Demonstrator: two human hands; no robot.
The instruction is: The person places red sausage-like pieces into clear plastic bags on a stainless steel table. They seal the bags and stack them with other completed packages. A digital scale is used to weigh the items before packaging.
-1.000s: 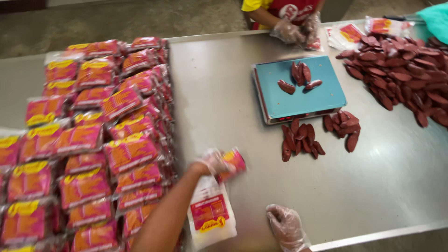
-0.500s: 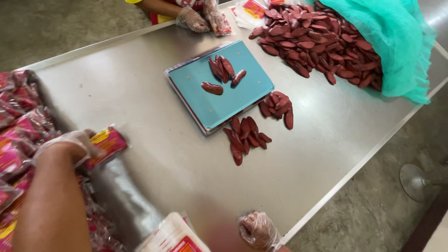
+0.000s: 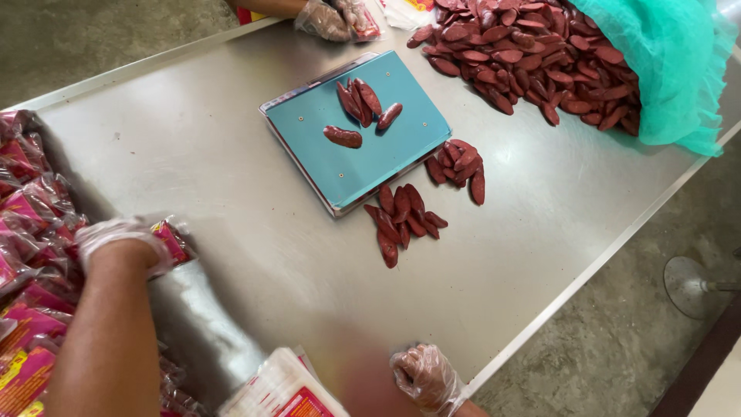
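My left hand (image 3: 123,243), in a clear plastic glove, is shut on a filled red and yellow packet (image 3: 171,239) at the edge of the pile of filled packets (image 3: 31,232) on the left. My right hand (image 3: 428,378), also gloved, rests loosely with nothing in it at the near edge of the steel table (image 3: 231,177), next to a stack of flat unfilled bags (image 3: 282,390). A teal scale plate (image 3: 363,147) in the middle carries several dark red sausages (image 3: 359,100). Loose sausages (image 3: 405,220) lie just in front of the scale.
A big heap of sausages (image 3: 525,54) spills from a green net bag (image 3: 664,69) at the far right. Another person's gloved hands (image 3: 332,17) hold a packet at the far edge. Concrete floor lies beyond the table's right edge, with a round metal base (image 3: 691,282).
The view has swung to the right. My left hand has carried the filled packet leftwards to the edge of the packet pile. My right hand has stayed at the near edge.
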